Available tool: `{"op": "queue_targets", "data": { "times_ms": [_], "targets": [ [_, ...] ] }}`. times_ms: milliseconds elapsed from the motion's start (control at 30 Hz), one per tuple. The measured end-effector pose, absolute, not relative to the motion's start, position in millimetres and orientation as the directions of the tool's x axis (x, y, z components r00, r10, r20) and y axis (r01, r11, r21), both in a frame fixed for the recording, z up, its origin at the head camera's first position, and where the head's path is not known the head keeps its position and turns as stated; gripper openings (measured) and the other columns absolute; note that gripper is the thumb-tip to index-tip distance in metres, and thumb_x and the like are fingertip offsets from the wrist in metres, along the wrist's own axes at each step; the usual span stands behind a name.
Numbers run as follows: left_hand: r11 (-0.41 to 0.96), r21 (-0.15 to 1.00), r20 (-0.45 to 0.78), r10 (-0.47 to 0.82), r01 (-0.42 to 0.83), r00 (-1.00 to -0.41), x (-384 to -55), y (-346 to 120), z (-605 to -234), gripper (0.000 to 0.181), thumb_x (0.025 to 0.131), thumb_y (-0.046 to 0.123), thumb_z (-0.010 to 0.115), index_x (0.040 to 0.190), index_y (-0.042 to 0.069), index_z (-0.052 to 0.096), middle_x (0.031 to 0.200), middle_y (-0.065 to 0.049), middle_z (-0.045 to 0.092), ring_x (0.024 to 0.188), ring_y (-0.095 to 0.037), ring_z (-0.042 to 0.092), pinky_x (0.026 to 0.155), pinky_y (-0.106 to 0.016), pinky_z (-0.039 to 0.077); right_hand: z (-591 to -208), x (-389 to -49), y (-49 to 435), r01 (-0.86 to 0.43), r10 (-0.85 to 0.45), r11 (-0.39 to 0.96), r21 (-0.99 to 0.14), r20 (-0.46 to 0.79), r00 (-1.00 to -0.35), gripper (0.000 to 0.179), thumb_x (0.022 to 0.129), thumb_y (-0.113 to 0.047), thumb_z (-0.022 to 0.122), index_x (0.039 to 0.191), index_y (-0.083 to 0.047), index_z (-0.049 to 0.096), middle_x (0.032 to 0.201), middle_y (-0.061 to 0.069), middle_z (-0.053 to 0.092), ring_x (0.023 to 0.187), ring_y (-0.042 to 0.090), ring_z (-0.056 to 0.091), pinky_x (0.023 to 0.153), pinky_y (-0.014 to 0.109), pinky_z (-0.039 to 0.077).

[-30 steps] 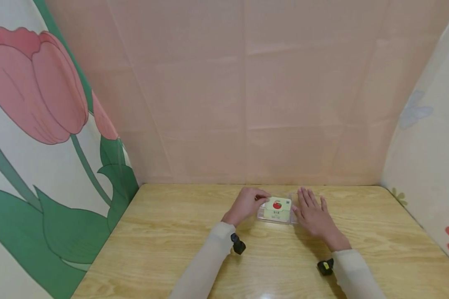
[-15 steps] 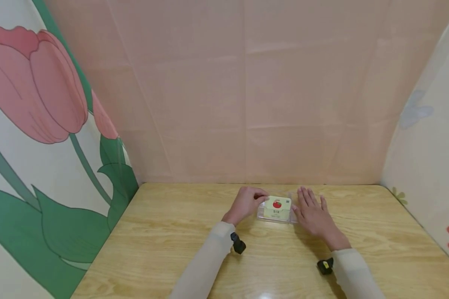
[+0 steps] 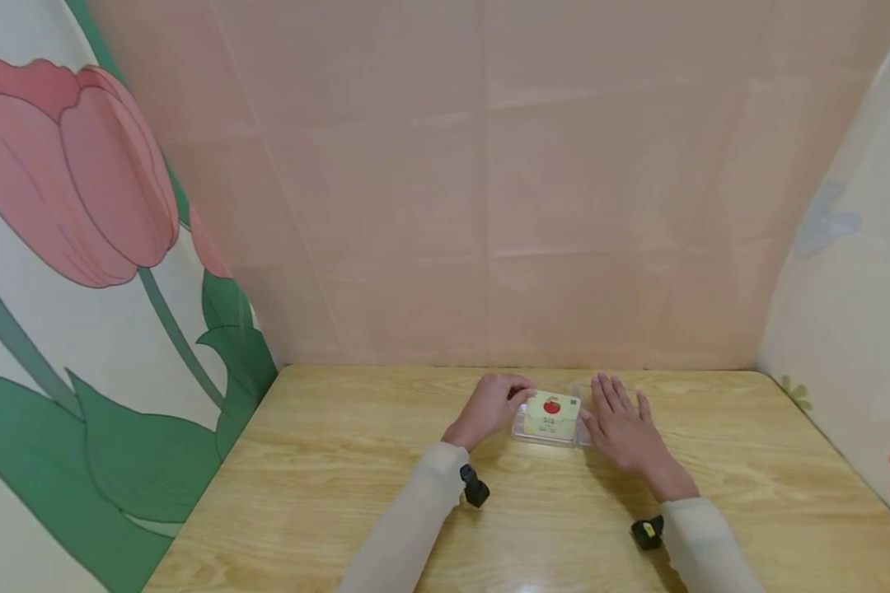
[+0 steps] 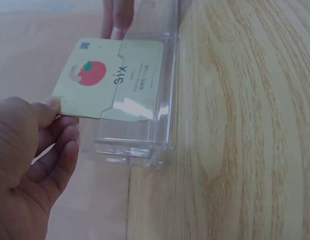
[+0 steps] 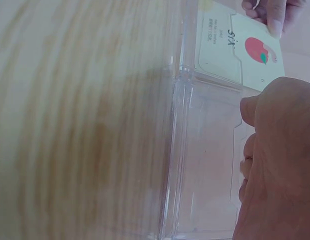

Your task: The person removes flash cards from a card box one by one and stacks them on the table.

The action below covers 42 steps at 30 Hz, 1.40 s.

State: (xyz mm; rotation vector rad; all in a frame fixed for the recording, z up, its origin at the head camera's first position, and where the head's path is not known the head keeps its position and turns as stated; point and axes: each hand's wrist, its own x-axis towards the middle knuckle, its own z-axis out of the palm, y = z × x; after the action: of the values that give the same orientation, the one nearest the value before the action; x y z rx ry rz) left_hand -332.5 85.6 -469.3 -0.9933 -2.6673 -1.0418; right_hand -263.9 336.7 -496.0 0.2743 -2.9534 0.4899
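In the head view, cream cards (image 3: 553, 407) printed with a red apple and "SIX" sit tilted in the left part of a clear plastic case (image 3: 547, 442). Their upper ends stick out past the case's notched front wall, as the left wrist view shows. My left hand (image 3: 490, 408) pinches the cards' upper left corner between thumb and fingers. To the right, my right hand (image 3: 626, 430) lies over the case's right section (image 5: 207, 165), palm down with fingers straight. That section is see-through and holds no cards; the right hand covers much of it in the head view.
The case stands on a wood-grain table (image 3: 326, 494), toward its back edge. Behind it hangs a pink cloth backdrop (image 3: 415, 206). A tulip-printed panel (image 3: 81, 346) borders the left side, and a pale flowered panel (image 3: 853, 305) the right.
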Motion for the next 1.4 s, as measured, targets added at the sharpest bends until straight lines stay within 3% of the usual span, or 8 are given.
{"op": "queue_targets", "data": {
  "times_ms": [300, 667, 800, 867, 1000, 1133, 1267, 1400],
  "targets": [
    [0.543, 0.517, 0.404, 0.527, 0.662, -0.748, -330.2, 85.4, -472.0, 0.023, 0.108, 0.022, 0.06, 0.121, 0.014, 0.078, 0.11, -0.001, 0.081, 0.071, 0.007, 0.055, 0.062, -0.007, 0.045, -493.5, -263.1, 336.8, -0.213, -0.165, 0.929, -0.301, 0.177, -0.97, 0.071, 0.114, -0.038, 0.04, 0.163, 0.01, 0.02, 0.172, 0.032, 0.014, 0.159, 0.055, 0.014, 0.124, 0.078, 0.004],
    [0.512, 0.577, 0.413, 0.49, 0.637, -0.768, -330.8, 86.2, -470.5, 0.027, 0.11, 0.027, 0.055, 0.124, 0.013, 0.074, 0.085, -0.006, 0.076, 0.053, 0.004, 0.041, 0.05, -0.012, 0.035, -496.1, -264.7, 338.9, -0.202, -0.159, 0.934, -0.296, 0.161, -0.974, 0.072, 0.114, -0.039, 0.038, 0.163, 0.009, 0.017, 0.172, 0.032, 0.013, 0.16, 0.053, 0.011, 0.125, 0.077, 0.002],
    [0.486, 0.646, 0.403, 0.438, 0.589, -0.803, -332.3, 85.3, -469.1, 0.026, 0.109, 0.024, 0.058, 0.12, 0.01, 0.077, 0.087, -0.006, 0.077, 0.057, 0.002, 0.048, 0.053, -0.012, 0.04, -496.7, -265.0, 338.0, -0.203, -0.158, 0.932, -0.299, 0.169, -0.973, 0.072, 0.113, -0.038, 0.041, 0.164, 0.009, 0.017, 0.172, 0.032, 0.013, 0.16, 0.053, 0.011, 0.125, 0.077, 0.003],
    [0.474, 0.678, 0.398, 0.406, 0.562, -0.823, -333.6, 84.7, -468.9, 0.025, 0.108, 0.023, 0.06, 0.117, 0.009, 0.078, 0.091, -0.006, 0.08, 0.062, -0.002, 0.058, 0.056, -0.011, 0.044, -497.0, -265.2, 337.9, -0.207, -0.159, 0.931, -0.3, 0.177, -0.971, 0.072, 0.113, -0.037, 0.042, 0.163, 0.009, 0.018, 0.172, 0.032, 0.014, 0.159, 0.054, 0.013, 0.124, 0.078, 0.004],
    [0.446, 0.723, 0.389, 0.367, 0.527, -0.845, -337.1, 83.7, -469.9, 0.025, 0.107, 0.022, 0.062, 0.115, 0.006, 0.079, 0.099, -0.008, 0.082, 0.079, -0.02, 0.076, 0.064, -0.011, 0.051, -496.9, -264.6, 337.2, -0.201, -0.155, 0.935, -0.292, 0.17, -0.973, 0.072, 0.113, -0.038, 0.042, 0.164, 0.008, 0.019, 0.172, 0.031, 0.015, 0.159, 0.053, 0.014, 0.125, 0.077, 0.004],
    [0.41, 0.759, 0.378, 0.354, 0.506, -0.855, -339.3, 82.2, -471.4, 0.024, 0.107, 0.021, 0.062, 0.116, 0.005, 0.078, 0.1, -0.011, 0.082, 0.087, -0.032, 0.079, 0.067, -0.013, 0.056, -497.1, -265.5, 338.0, -0.195, -0.153, 0.934, -0.299, 0.158, -0.975, 0.073, 0.113, -0.038, 0.042, 0.164, 0.008, 0.017, 0.173, 0.031, 0.012, 0.16, 0.053, 0.012, 0.125, 0.076, 0.002],
    [0.377, 0.788, 0.376, 0.33, 0.486, -0.866, -340.0, 80.9, -471.9, 0.022, 0.106, 0.019, 0.064, 0.113, 0.004, 0.078, 0.1, -0.013, 0.081, 0.084, -0.03, 0.079, 0.066, -0.014, 0.058, -497.3, -265.1, 337.9, -0.196, -0.148, 0.928, -0.316, 0.169, -0.974, 0.073, 0.113, -0.037, 0.042, 0.164, 0.008, 0.017, 0.173, 0.031, 0.011, 0.16, 0.053, 0.01, 0.125, 0.076, 0.0],
    [0.35, 0.815, 0.372, 0.295, 0.461, -0.88, -339.8, 80.1, -471.6, 0.019, 0.105, 0.016, 0.065, 0.112, 0.003, 0.078, 0.097, -0.014, 0.081, 0.072, -0.015, 0.075, 0.065, -0.019, 0.061, -497.9, -263.4, 336.9, -0.203, -0.145, 0.924, -0.323, 0.194, -0.97, 0.072, 0.112, -0.037, 0.044, 0.163, 0.009, 0.021, 0.172, 0.032, 0.014, 0.16, 0.053, 0.012, 0.125, 0.077, 0.002]
  ]
}}
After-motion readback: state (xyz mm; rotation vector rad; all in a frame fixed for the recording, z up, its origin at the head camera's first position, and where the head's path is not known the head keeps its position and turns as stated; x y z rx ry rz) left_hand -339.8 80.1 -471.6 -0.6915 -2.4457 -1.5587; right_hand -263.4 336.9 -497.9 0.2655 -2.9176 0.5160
